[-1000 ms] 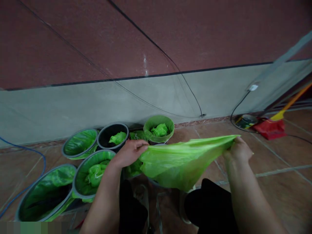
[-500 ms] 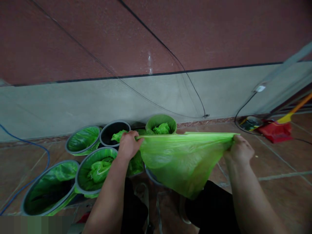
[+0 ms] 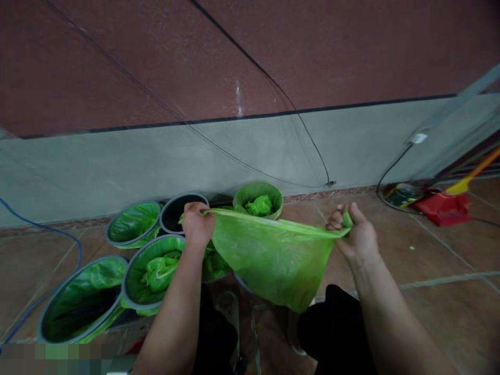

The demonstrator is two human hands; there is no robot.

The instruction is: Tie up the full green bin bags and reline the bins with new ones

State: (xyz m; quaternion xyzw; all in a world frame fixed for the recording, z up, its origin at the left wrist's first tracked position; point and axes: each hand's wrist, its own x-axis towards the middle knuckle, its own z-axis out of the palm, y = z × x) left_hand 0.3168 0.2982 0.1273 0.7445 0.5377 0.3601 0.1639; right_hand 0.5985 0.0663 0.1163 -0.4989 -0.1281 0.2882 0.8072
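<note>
A thin green plastic bag point(image 3: 273, 255) hangs stretched between my two hands, its upper edge pulled almost straight and its lower part drooping over my knees. My left hand point(image 3: 198, 224) is closed on the bag's upper left corner. At the other end, my right hand point(image 3: 357, 232) grips the upper right corner, with a bit of green plastic poking out between thumb and fingers. Just behind the bag stands a green bin point(image 3: 258, 195) with crumpled green plastic point(image 3: 260, 206) inside. Part of another bin below the bag is hidden by it.
To my left stand several grey-rimmed bins, including a large lined bin point(image 3: 42, 312) and a dark bin point(image 3: 166, 211). A blue cable point(image 3: 80, 250) lies on the floor at far left. A red dustpan point(image 3: 445, 208) and a black cable point(image 3: 385, 177) are on the right.
My right hand has moved left and turned, wrapping its fingers round the bag's corner. My left hand has shifted slightly left and up. The bag's upper edge now slopes down to the right.
</note>
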